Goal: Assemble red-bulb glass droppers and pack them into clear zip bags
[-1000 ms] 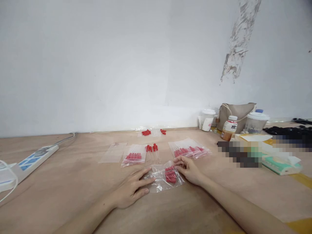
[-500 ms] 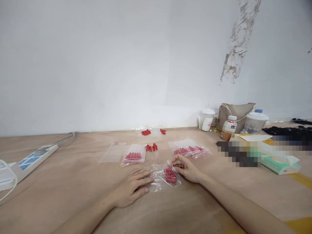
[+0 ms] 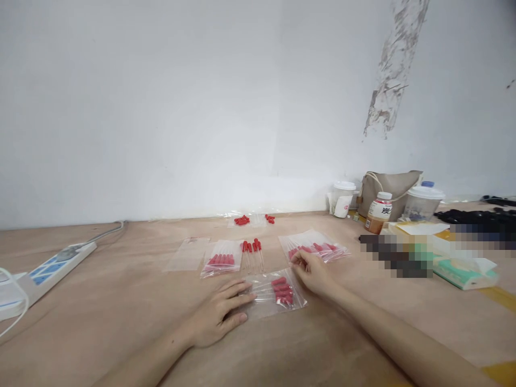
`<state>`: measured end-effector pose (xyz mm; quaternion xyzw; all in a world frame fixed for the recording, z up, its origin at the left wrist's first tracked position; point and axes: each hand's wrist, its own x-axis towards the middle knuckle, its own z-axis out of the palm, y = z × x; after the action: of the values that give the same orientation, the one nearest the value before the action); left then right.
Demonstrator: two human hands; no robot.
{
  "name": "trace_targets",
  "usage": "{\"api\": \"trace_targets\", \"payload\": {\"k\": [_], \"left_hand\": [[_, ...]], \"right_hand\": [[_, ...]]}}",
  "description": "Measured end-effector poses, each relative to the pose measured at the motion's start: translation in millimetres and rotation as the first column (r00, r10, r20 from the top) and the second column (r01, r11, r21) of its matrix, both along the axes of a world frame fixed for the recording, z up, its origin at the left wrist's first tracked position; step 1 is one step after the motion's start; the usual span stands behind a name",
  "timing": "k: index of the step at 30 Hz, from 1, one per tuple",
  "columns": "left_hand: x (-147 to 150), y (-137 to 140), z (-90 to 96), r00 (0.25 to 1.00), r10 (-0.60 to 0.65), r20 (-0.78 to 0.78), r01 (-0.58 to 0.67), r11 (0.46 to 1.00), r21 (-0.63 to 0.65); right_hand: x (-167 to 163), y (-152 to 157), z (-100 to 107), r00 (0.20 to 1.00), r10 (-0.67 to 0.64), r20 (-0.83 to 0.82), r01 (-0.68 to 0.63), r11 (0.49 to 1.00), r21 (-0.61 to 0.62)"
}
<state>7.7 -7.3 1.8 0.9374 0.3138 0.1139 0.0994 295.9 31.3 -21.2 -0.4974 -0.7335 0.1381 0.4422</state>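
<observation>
A clear zip bag (image 3: 264, 310) lies flat before me, holding several glass droppers with red rubber bulbs (image 3: 282, 290). Across its left end rest the fingers of my left hand (image 3: 221, 309), outstretched and pressing on the plastic. My right hand (image 3: 312, 273) is closed in a pinch at the bag's upper right corner, by the zip edge. Just beyond the bag, several loose droppers (image 3: 252, 248) lie side by side with their red bulbs pointing away from me. A filled bag of droppers (image 3: 221, 260) is left of them; a pile of filled bags (image 3: 316, 244) lies to the right.
Empty flat bags (image 3: 187, 253) lie at left. Red bulbs (image 3: 242, 220) rest on plastic near the wall. A power strip (image 3: 52, 271) is far left. On the right stand a lidded cup (image 3: 342, 199), a drink bottle (image 3: 379, 212), a grey pouch (image 3: 397, 188) and a tissue pack (image 3: 463, 271).
The bag's right end has flattened and spread out, and its droppers show more evenly lined up. My right hand has moved slightly right along the corner. My left hand has stayed in place.
</observation>
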Motion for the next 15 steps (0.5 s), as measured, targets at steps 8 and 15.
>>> {"api": "trace_targets", "payload": {"k": [8,15], "left_hand": [[-0.3,-1.3,-2.2,0.997,0.023,0.072,-0.025,0.999,0.02],[-1.0,-2.2,-4.8,0.995,0.033,0.099,-0.031,0.999,-0.024]], "right_hand": [[-56.2,59.2,23.0,0.975,-0.208,0.083,0.223,0.927,-0.301],[-89.3,96.8,18.5,0.966,-0.231,0.114,0.257,0.852,-0.456]]}}
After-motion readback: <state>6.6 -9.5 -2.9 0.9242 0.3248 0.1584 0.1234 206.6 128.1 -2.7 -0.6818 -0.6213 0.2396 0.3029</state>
